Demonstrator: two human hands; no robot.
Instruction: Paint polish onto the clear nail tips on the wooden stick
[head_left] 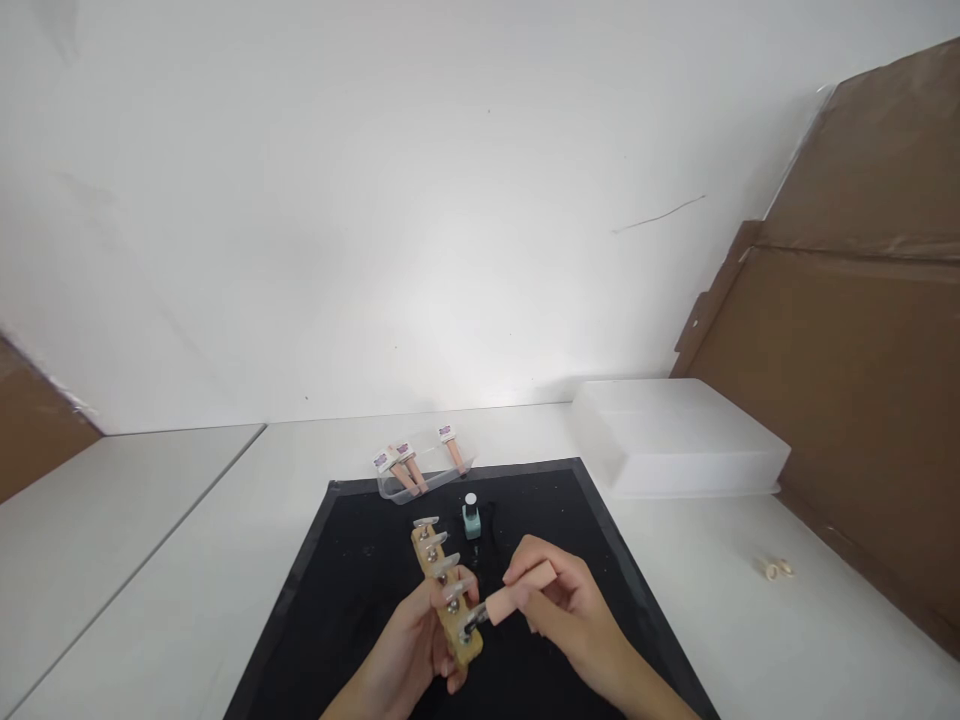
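Observation:
My left hand [411, 632] is closed around a long wooden nail-tip stand [469, 652], tilted above the black mat. Several clear false nail tips [447, 565] stick out from metal mounts along it. My right hand [577, 622] pinches a stick with a pink block handle [521, 592]. Its dark and clear lower end reaches the near end of the stand; whether it touches a nail tip there, I cannot tell. Just beyond the stand, a teal nail polish bottle [471, 522] with a white top stands upright on the mat.
A black mat [330, 600] covers the middle of the white table. At its far edge, a clear tray [387, 492] holds 3 labelled pink sticks [456, 456]. To the right are a white plastic box [675, 440] and small cream rings [771, 570]. Cardboard [847, 400] borders the right side.

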